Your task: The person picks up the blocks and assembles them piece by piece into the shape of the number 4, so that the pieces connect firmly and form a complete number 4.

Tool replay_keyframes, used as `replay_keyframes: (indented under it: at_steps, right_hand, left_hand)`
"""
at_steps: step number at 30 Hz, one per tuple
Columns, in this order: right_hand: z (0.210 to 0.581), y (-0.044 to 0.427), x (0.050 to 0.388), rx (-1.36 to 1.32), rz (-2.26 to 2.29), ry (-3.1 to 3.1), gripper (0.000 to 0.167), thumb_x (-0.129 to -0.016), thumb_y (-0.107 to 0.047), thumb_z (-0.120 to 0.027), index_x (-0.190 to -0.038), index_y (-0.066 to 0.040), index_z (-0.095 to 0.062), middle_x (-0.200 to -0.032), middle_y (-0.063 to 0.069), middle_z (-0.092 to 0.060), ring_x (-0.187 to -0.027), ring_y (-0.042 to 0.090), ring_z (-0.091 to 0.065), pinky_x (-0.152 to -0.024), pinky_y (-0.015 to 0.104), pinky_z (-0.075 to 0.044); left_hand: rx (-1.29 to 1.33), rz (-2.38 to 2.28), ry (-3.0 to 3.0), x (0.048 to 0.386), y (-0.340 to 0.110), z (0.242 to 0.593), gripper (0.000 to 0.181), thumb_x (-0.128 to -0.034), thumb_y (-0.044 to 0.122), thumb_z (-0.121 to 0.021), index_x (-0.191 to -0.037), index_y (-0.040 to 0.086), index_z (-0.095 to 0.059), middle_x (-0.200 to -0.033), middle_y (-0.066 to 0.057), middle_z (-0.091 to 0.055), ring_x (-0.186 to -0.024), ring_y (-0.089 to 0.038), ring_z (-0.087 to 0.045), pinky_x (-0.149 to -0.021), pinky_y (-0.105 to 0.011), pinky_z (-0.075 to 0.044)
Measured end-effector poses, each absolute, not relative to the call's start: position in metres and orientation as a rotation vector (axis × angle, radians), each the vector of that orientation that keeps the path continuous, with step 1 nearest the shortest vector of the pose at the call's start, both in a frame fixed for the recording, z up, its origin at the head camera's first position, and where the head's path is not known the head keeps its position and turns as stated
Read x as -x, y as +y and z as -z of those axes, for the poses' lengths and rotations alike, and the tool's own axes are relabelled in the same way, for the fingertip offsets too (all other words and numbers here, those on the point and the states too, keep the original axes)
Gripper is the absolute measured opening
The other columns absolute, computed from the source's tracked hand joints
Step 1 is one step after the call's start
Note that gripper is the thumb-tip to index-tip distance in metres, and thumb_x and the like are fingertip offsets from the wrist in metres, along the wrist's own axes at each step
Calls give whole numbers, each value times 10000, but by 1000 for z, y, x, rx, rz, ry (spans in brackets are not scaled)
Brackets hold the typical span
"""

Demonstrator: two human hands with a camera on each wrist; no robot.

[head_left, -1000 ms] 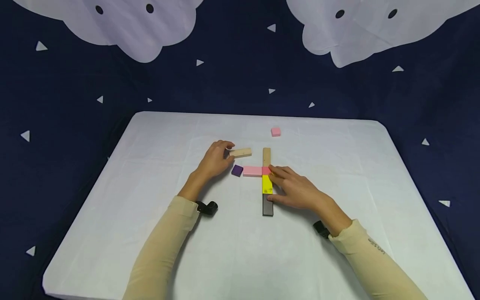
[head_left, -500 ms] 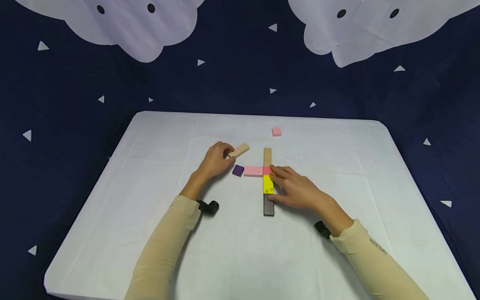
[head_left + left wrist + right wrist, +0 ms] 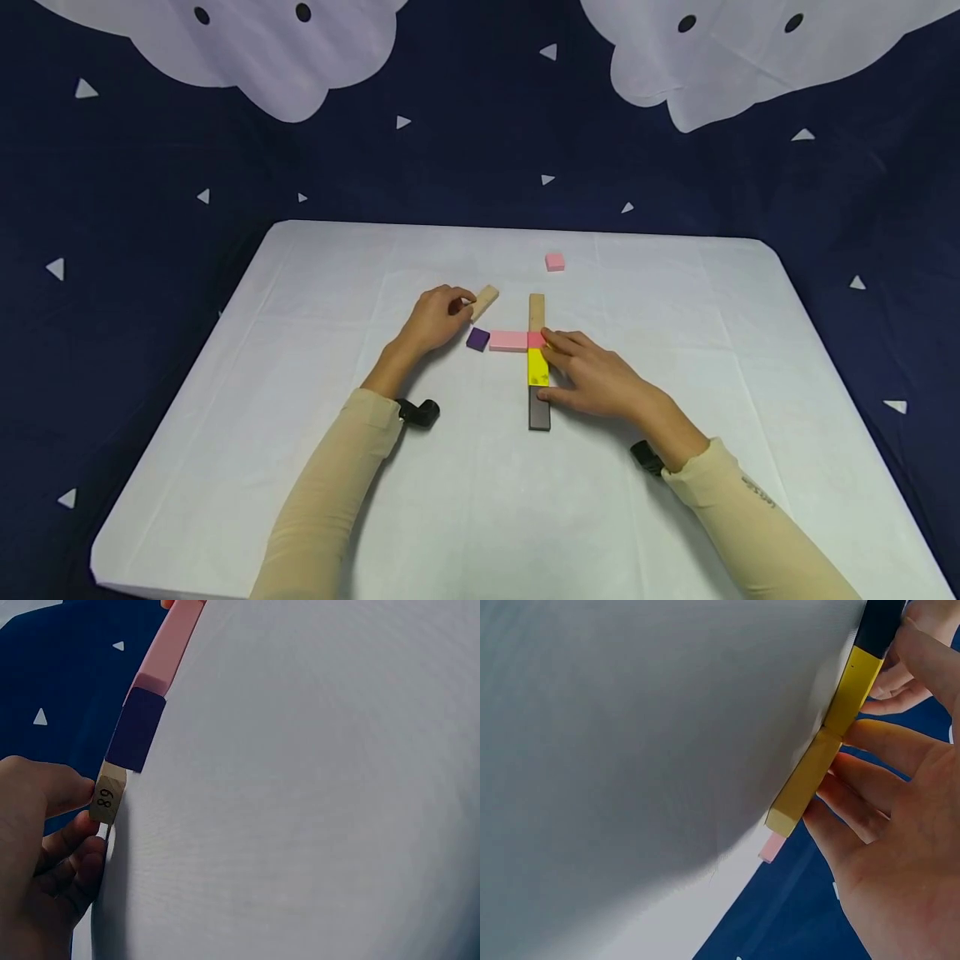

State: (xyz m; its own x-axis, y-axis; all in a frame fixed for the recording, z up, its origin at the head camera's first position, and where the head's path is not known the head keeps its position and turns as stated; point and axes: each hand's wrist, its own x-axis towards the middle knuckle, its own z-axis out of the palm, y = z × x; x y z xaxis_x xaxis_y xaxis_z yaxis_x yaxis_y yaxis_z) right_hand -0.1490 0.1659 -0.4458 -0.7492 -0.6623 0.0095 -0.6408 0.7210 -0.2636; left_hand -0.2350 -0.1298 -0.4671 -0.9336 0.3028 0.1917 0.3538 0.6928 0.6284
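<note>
My left hand (image 3: pixel 438 318) pinches a plain wooden block (image 3: pixel 486 302) between thumb and fingers; it lies at a slant on the table. In the left wrist view a printed number shows on its end. A dark purple block (image 3: pixel 477 339) lies just below it, beside a long pink block (image 3: pixel 508 342). Fingers of my right hand (image 3: pixel 592 375) touch the right side of a straight column: a wooden block (image 3: pixel 537 310), a small pinkish-red piece (image 3: pixel 536 340), a yellow block (image 3: pixel 537 367) and a dark grey block (image 3: pixel 539 408). The right thumb rests at the grey one. My fingers partly hide the column.
A small pink block (image 3: pixel 555 262) sits apart toward the back of the white-covered table (image 3: pixel 480 517). Behind the table hangs a dark blue cloth (image 3: pixel 480 167) with white clouds and triangles. Each wrist bears a black camera.
The wooden block in my left hand has turned anticlockwise, from nearly level to a steep slant. My right hand and the column have stayed in place.
</note>
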Motion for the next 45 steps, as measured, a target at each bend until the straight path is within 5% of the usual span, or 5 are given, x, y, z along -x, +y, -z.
replay_keyframes:
  at_steps: [26, 39, 45]
  right_hand:
    - [446, 166, 149, 1080, 403, 2831, 787, -851, -586, -627, -1402, -41, -486, -1543, 91, -290, -1361, 260, -298, -978, 499, -408]
    - [446, 166, 149, 1074, 424, 2821, 777, -849, -572, -640, -1398, -42, -493, -1539, 97, -296, -1358, 269, -303, -980, 504, -402]
    - [444, 166, 150, 1058, 421, 2819, 778, -851, -576, -636, -1400, -45, -490, -1544, 86, -289, -1365, 257, -292, -984, 499, -400]
  left_hand:
    - [575, 1205, -2783, 233, -122, 469, 144, -867, 208, -699, -966, 108, -731, -759, 28, -641, -704, -121, -577, -674, -292, -468]
    - [643, 1093, -2866, 245, -117, 464, 432, -864, 300, -683, -1255, 124, -628, -1320, -7, -560, -1158, -171, -508, -979, -329, -380]
    - [725, 1014, -2921, 249, -113, 461, 456, -860, 289, -688, -1274, 105, -634, -1366, -6, -543, -1255, -218, -450, -1060, -331, -297]
